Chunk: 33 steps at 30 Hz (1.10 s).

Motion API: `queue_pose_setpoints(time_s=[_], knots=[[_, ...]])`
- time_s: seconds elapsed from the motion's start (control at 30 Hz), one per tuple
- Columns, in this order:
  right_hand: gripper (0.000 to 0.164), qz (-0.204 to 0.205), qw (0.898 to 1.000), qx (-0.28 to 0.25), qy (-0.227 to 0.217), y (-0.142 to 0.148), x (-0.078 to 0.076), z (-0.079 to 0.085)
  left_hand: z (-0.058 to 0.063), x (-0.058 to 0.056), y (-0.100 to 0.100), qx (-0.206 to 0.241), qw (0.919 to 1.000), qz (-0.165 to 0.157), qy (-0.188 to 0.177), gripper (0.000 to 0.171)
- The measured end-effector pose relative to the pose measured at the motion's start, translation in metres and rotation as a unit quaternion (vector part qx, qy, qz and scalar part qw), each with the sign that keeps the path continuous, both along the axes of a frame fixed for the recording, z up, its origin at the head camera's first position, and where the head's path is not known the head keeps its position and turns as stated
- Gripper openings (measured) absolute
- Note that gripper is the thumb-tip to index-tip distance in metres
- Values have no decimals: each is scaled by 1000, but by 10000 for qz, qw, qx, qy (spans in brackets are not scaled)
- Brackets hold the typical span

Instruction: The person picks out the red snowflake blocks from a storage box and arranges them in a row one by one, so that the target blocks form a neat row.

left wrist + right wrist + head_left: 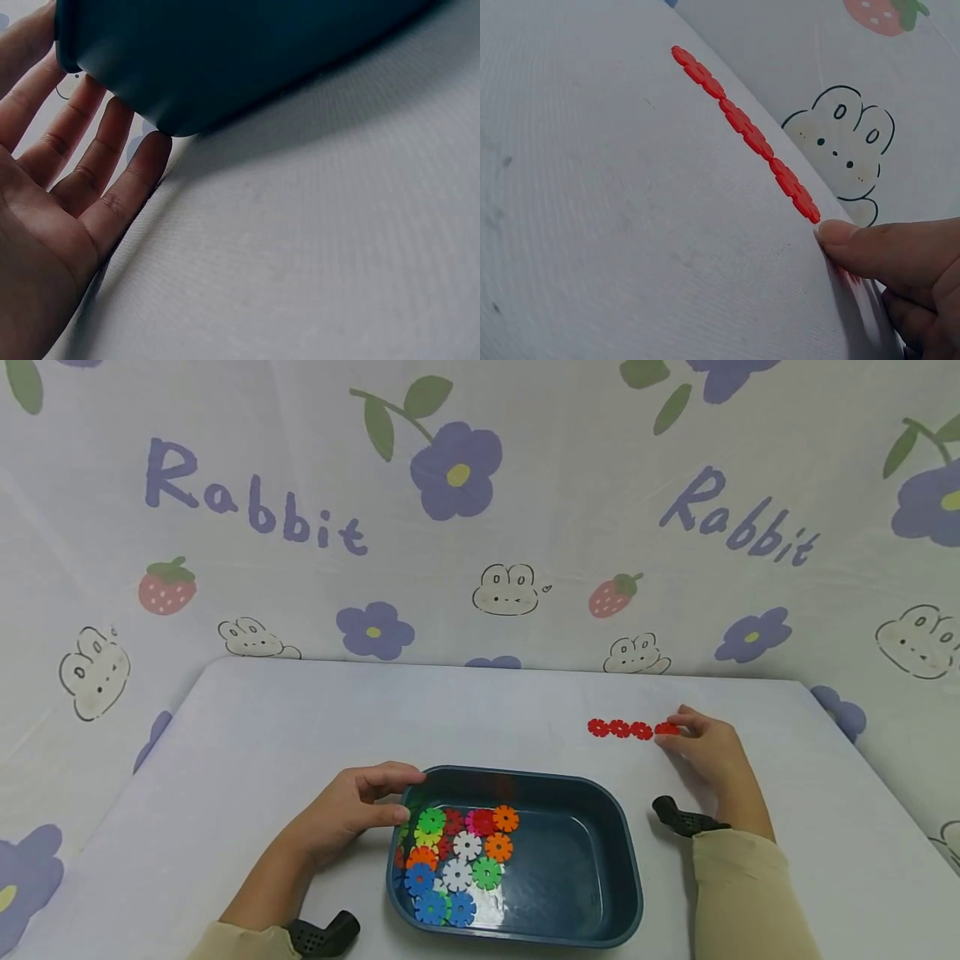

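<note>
Toward the back right of the table, my right hand [708, 745] pinches a red notched plastic disc [666, 728] between thumb and fingers. In the right wrist view the thumb covers most of that disc. Just left of it, three more red discs [619, 728] lie flat in a row, edge to edge. My left hand [367, 802] touches the back left corner of a dark blue tray [592, 935], its fingers [94, 161] loosely extended along the outer wall. Inside the tray, gathered on the left, are several discs in green, white [467, 846], orange [498, 847], blue [461, 908] and red.
A white-covered table [322, 710] carries everything. Behind it hangs a printed cloth [555, 485] with rabbits, flowers and strawberries. Black wrist straps [686, 818] sit on both forearms, the right one close beside the tray's right side.
</note>
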State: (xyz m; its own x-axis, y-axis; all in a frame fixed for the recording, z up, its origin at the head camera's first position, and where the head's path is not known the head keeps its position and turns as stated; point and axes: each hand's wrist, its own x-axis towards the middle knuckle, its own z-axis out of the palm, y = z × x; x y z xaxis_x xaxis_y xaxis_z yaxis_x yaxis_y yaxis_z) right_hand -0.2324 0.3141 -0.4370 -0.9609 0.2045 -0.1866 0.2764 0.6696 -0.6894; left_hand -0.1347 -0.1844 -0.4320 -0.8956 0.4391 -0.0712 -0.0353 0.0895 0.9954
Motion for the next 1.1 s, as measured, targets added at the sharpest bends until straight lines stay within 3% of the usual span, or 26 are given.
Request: queue_pose_setpoints(time_s=[0.37, 1.1], knots=[[64, 212, 9994, 259, -23, -1, 0, -2, -2, -1, 0, 67, 10000, -39, -34, 39], [56, 225, 9990, 384, 42, -7, 4, 4, 0, -1, -1, 40, 10000, -49, -16, 39]])
